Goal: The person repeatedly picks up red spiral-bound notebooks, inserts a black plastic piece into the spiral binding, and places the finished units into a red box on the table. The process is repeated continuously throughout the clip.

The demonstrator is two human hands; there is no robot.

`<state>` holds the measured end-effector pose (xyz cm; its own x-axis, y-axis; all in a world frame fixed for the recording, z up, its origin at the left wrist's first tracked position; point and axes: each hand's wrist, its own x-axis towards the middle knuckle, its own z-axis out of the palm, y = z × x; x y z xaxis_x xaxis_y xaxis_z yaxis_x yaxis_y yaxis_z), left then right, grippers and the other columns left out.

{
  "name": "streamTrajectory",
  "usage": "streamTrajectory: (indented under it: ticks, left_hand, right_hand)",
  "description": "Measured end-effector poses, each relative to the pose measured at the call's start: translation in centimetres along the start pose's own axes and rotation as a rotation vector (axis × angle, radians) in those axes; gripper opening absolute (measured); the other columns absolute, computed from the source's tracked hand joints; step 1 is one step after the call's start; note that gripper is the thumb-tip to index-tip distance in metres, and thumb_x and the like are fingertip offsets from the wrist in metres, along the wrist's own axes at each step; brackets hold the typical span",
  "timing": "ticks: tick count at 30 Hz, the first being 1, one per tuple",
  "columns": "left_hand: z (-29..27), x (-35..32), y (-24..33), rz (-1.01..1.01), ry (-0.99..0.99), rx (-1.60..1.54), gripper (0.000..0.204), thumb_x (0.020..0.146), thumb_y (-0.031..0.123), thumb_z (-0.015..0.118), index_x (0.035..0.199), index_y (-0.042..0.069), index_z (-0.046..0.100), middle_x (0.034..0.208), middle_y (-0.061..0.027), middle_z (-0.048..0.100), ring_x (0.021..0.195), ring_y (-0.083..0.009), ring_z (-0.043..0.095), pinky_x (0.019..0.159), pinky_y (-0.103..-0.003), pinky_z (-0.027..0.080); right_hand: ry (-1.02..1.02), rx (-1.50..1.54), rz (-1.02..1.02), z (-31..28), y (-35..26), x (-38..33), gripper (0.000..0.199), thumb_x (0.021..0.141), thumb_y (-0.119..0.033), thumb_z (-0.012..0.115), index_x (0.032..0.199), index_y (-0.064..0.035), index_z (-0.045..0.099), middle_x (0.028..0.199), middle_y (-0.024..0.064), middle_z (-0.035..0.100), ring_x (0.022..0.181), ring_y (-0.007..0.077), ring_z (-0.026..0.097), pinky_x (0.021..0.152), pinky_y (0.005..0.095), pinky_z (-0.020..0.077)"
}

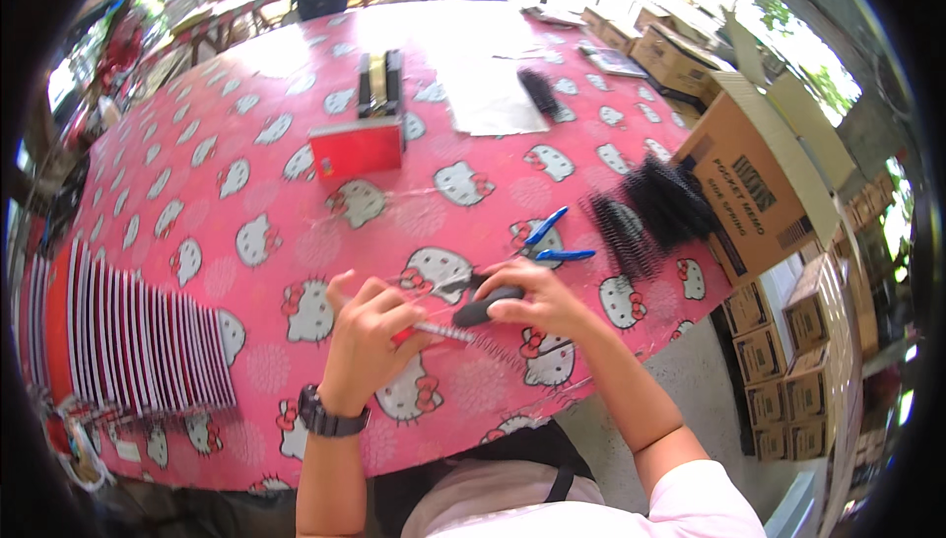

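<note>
In my left hand (370,331), its fingers closed, is a small notebook (443,331) seen nearly edge-on; a dark watch is on that wrist. A thin wire coil (500,349) trails to the right from the notebook's edge. My right hand (537,300) grips a black rounded tool (483,308) just above the notebook and coil; its exact kind cannot be made out. Beyond that hand lie blue-handled pliers (552,239), their handles spread. Black spiral coils (670,201) are heaped to the right, with further coils (619,233) beside them.
A long row of notebooks (148,331) stands at the left. Farther back are a tape dispenser (380,85), a red box (357,148), a white sheet (493,95) and another black coil bundle (538,95). An open carton (759,178) borders the pink patterned table (266,292).
</note>
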<state>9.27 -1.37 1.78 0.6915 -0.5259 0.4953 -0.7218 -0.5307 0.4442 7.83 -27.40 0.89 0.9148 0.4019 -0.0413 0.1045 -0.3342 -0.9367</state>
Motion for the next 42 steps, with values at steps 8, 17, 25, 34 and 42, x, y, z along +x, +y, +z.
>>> streamTrajectory:
  ticks: [8,17,25,34,42]
  left_hand:
    - [0.4,-0.6,-0.6,0.020,0.030,-0.061,0.025,0.063,0.022,0.080,0.085,0.015,0.068,0.075,0.0034,0.062,0.081,-0.0153,0.058,0.099,-0.047,0.026]
    - [0.5,-0.5,-0.8,-0.092,0.076,-0.171,0.081,0.060,0.018,0.084,0.131,0.017,0.046,0.078,0.0026,0.063,0.087,-0.0156,0.063,0.103,-0.046,0.022]
    - [-0.8,-1.4,-5.6,-0.407,-0.090,-0.794,0.041,0.074,0.001,0.075,0.112,0.004,0.059,0.092,-0.0037,0.065,0.088,-0.0133,0.061,0.086,-0.034,0.047]
    - [-0.5,-1.4,-6.6,-0.533,0.076,-1.053,0.021,0.080,-0.003,0.070,0.100,0.000,0.064,0.094,-0.0054,0.067,0.084,-0.0095,0.063,0.073,-0.024,0.054]
    - [-0.2,-1.5,-6.6,-0.538,0.081,-1.093,0.020,0.080,-0.006,0.068,0.100,-0.002,0.066,0.094,-0.0066,0.069,0.084,-0.0102,0.065,0.071,-0.023,0.054]
  right_hand:
    - [0.019,0.237,-0.048,0.1,-0.7,1.1,0.050,0.082,-0.044,0.063,0.103,0.0018,0.066,0.105,0.0101,0.065,0.111,0.0194,0.054,0.094,0.0328,0.0414]
    - [-0.145,0.543,-0.129,1.8,-1.3,2.0,0.043,0.082,-0.039,0.065,0.104,-0.0017,0.066,0.100,0.0084,0.063,0.102,0.0151,0.052,0.089,0.0304,0.0399]
    - [-0.087,0.390,-0.174,2.1,-1.0,2.6,0.045,0.086,-0.041,0.060,0.107,-0.0007,0.063,0.099,0.0050,0.063,0.091,0.0107,0.054,0.081,0.0247,0.0400]
    - [0.011,0.043,0.003,2.4,-0.9,4.0,0.054,0.088,-0.045,0.059,0.112,0.0029,0.061,0.102,0.0075,0.063,0.087,0.0111,0.054,0.076,0.0261,0.0427]
    - [-0.017,0.305,-0.033,2.3,-1.5,4.8,0.039,0.092,-0.034,0.053,0.106,0.0009,0.063,0.098,0.0071,0.063,0.088,0.0135,0.057,0.073,0.0279,0.0440]
